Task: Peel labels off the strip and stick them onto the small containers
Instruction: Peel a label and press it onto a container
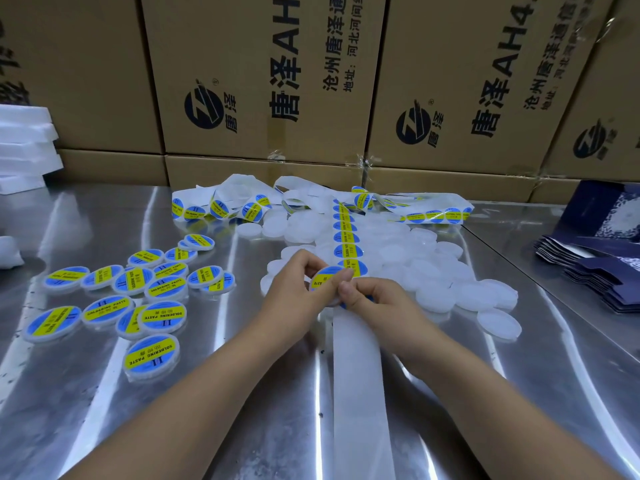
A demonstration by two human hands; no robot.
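Observation:
My left hand [298, 289] grips a small round white container [323, 282] that bears a blue and yellow label, at the middle of the metal table [242, 393]. My right hand [374, 299] pinches the container's near edge and the label strip just under it. The label strip [347, 237] runs from a tangled heap at the back toward me, blue and yellow labels on it, and its bare white backing [356, 375] trails to the front edge. Unlabelled white containers [450, 282] lie heaped right of my hands. Labelled containers [138, 296] lie scattered at the left.
Big cardboard boxes [263, 81] wall off the back of the table. White foam sheets [24, 143] are stacked at the far left. Flat dark blue cartons [595, 268] lie piled at the right edge. A white lump [8, 252] sits at the left edge.

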